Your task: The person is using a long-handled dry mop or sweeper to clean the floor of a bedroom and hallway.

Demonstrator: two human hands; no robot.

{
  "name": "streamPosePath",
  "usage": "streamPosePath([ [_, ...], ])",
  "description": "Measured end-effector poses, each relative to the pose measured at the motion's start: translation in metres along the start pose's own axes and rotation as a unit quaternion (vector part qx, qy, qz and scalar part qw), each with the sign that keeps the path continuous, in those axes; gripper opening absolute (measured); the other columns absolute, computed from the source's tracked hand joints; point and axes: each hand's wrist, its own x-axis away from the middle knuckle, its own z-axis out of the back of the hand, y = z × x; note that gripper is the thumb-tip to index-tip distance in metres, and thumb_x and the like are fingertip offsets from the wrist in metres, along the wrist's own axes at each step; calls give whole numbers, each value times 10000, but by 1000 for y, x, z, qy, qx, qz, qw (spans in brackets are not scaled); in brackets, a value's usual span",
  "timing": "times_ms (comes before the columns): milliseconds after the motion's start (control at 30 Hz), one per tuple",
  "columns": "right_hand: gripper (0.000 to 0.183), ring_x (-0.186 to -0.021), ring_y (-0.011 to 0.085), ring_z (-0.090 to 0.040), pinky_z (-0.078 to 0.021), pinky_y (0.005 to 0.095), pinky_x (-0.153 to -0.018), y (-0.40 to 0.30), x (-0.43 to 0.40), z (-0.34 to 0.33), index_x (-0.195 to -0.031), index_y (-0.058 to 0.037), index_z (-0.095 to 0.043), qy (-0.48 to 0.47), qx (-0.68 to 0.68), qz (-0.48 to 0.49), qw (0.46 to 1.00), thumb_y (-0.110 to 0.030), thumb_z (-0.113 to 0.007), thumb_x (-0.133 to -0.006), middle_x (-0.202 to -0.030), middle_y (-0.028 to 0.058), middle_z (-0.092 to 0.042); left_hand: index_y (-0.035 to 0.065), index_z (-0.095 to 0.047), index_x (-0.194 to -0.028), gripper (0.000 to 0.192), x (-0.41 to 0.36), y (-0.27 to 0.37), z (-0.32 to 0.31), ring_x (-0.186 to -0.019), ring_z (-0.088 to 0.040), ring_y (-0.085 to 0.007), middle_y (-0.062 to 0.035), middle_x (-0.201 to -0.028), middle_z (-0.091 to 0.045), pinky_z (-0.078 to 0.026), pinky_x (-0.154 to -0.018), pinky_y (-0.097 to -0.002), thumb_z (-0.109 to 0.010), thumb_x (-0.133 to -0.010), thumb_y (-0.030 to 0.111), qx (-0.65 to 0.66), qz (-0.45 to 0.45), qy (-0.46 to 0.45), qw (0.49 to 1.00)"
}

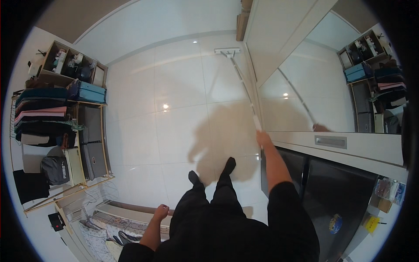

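My right hand [263,139] is closed around the handle end of a long-handled flat floor mop or squeegee [244,85], out at my right side. Its white flat head [227,50] rests on the glossy white tile floor [180,131], near the far wall and the base of the sliding wardrobe door. My left hand [161,212] hangs low at my left side beside the bed, its fingers curled and holding nothing that I can see. Both my feet, in dark socks, stand on the tiles between the hands.
A mirrored sliding door [314,88] and a dark glossy cabinet or appliance [337,193] line the right. At left stand a clothes rack [41,113], a blue case [91,92], open shelves [73,67] and grey storage boxes [94,160]. A bed with patterned bedding [131,222] is lower left.
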Motion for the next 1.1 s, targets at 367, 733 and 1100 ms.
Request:
streamPosePath([
  [367,291,-791,404,-593,-498,469,-732,503,485,-160,-1043,-45,-544,22,349,281,894,-234,-513,-824,-853,234,-588,-27,-547,-1019,302,-32,296,-34,-699,-642,-198,-151,-838,-648,-501,-665,-320,-506,-873,234,76,-146,-70,984],
  [733,522,-961,452,-553,-440,515,-834,252,206,-34,-1041,17,-519,-12,69,-123,990,-466,-397,-885,-994,318,-567,-28,-570,-1003,324,3,263,-24,-629,-648,-235,-160,-723,-648,-498,-644,-346,-522,-855,256,-66,-91,-40,993],
  [1100,514,-506,285,-608,-481,399,-479,104,67,-3,-876,76,-567,-39,-77,34,996,-410,-403,-908,-620,185,-579,-11,-611,-813,311,11,164,-28,-836,-588,-336,-211,-846,-613,-458,-754,-415,-427,-856,235,-186,-122,7,975],
])
